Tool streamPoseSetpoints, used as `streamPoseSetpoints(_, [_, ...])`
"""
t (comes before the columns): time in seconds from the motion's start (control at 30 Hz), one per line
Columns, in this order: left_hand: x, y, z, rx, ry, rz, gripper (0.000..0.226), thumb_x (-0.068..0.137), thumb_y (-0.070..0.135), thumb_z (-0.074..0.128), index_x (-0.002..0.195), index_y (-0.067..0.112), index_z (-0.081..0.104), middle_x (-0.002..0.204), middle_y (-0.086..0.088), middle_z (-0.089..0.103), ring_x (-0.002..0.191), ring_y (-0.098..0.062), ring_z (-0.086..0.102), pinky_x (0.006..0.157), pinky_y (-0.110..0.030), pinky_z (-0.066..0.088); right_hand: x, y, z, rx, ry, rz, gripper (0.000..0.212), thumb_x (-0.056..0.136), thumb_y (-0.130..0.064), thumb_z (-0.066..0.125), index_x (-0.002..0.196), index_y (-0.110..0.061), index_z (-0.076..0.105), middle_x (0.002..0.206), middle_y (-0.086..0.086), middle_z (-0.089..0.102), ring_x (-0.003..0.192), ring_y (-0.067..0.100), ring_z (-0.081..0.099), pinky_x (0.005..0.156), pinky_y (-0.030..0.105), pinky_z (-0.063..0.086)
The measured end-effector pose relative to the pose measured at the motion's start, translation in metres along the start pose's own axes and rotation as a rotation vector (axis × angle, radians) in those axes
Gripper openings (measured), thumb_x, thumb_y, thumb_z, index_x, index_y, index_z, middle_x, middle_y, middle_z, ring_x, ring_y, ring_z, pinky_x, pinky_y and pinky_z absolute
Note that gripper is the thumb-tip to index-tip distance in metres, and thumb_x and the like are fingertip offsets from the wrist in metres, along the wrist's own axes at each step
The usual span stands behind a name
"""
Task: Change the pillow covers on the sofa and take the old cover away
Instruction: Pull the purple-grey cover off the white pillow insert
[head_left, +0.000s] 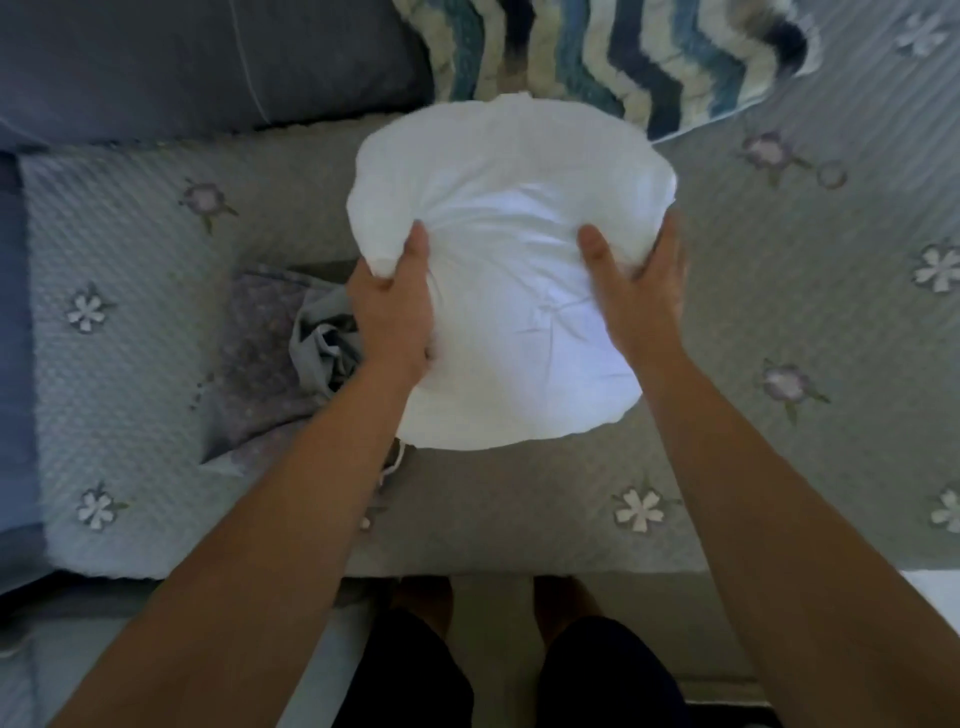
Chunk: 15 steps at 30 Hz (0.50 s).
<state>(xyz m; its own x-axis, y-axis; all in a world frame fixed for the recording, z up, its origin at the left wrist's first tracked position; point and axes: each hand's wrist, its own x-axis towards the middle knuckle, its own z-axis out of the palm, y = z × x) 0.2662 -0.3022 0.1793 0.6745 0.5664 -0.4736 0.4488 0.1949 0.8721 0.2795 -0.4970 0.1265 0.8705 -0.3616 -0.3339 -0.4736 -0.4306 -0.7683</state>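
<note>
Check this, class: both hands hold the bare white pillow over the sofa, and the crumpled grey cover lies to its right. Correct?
One slip. The head view shows the crumpled grey cover lying to the left of the white pillow, beside the left hand. The rest stands: left hand and right hand both hold the pillow over the sofa.

One wide-angle camera, worn on the head, is looking forward and steeply down from above and behind the left hand (392, 306) and right hand (641, 291). It is sitting close: the forearms (291, 493) are filling the lower frame, and the hands are gripping the white pillow (509, 208) mid-frame. The sofa seat (519, 519) is spreading beyond and beside the hands.
</note>
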Motion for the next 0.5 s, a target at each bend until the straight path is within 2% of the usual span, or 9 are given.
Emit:
streamPoseSetpoints(0.1, [0.016, 0.042, -0.006, -0.172, 0.113, 0.078, 0.010, 0.089, 0.031, 0.070, 0.091, 0.031, 0.060, 0.094, 0.013, 0.069, 0.093, -0.008, 0.068, 0.091, -0.037, 0.056, 0.006, -0.026, 0.020, -0.013, -0.099, 0.045, 0.103, 0.076, -0.083, 0.051, 0.156, -0.033, 0.010, 0.160, 0.004, 0.015, 0.145, 0.034, 0.024, 0.115, 0.057, 0.027])
streamPoseSetpoints(0.17, [0.036, 0.056, -0.014, -0.278, 0.155, 0.066, 0.015, 0.087, 0.034, 0.072, 0.097, 0.030, 0.062, 0.101, 0.010, 0.071, 0.097, -0.010, 0.068, 0.092, -0.041, 0.056, 0.003, -0.031, 0.036, 0.007, -0.189, 0.112, 0.097, 0.083, -0.076, 0.052, 0.157, -0.029, 0.009, 0.163, 0.005, 0.008, 0.148, 0.032, 0.016, 0.117, 0.052, 0.022])
streamPoseSetpoints(0.27, [0.076, 0.055, -0.026, -0.384, 0.145, 0.013, 0.045, 0.077, 0.047, 0.075, 0.115, 0.029, 0.060, 0.115, 0.004, 0.069, 0.105, -0.016, 0.067, 0.095, -0.046, 0.054, -0.002, -0.011, 0.065, -0.008, -0.297, 0.155, 0.088, 0.090, -0.067, 0.050, 0.157, -0.022, 0.014, 0.161, 0.008, 0.020, 0.146, 0.027, 0.025, 0.116, 0.040, 0.023])
streamPoseSetpoints(0.37, [0.119, 0.036, -0.029, -0.433, 0.046, -0.067, 0.055, 0.081, 0.054, 0.068, 0.127, 0.027, 0.056, 0.126, 0.001, 0.065, 0.112, -0.020, 0.064, 0.098, -0.048, 0.051, -0.004, 0.027, 0.094, -0.153, -0.384, 0.204, 0.092, 0.088, -0.065, 0.054, 0.157, -0.020, 0.013, 0.159, 0.008, 0.026, 0.146, 0.026, 0.026, 0.118, 0.034, 0.019])
streamPoseSetpoints(0.43, [0.144, 0.012, -0.028, -0.368, -0.111, -0.147, 0.067, 0.088, 0.054, 0.060, 0.142, 0.017, 0.044, 0.134, -0.003, 0.060, 0.116, -0.022, 0.062, 0.098, -0.047, 0.052, -0.009, 0.051, 0.108, -0.258, -0.458, 0.277, 0.092, 0.090, -0.061, 0.055, 0.158, -0.018, 0.010, 0.160, 0.012, 0.023, 0.146, 0.027, 0.025, 0.119, 0.034, 0.018])
streamPoseSetpoints(0.5, [0.162, -0.017, -0.031, -0.039, -0.234, -0.298, 0.079, 0.088, 0.054, 0.062, 0.148, 0.012, 0.032, 0.142, -0.004, 0.052, 0.120, -0.022, 0.057, 0.098, -0.043, 0.051, -0.015, 0.067, 0.119, -0.302, -0.507, 0.332, 0.092, 0.091, -0.058, 0.057, 0.157, -0.016, 0.009, 0.161, 0.014, 0.022, 0.146, 0.028, 0.025, 0.119, 0.034, 0.020])
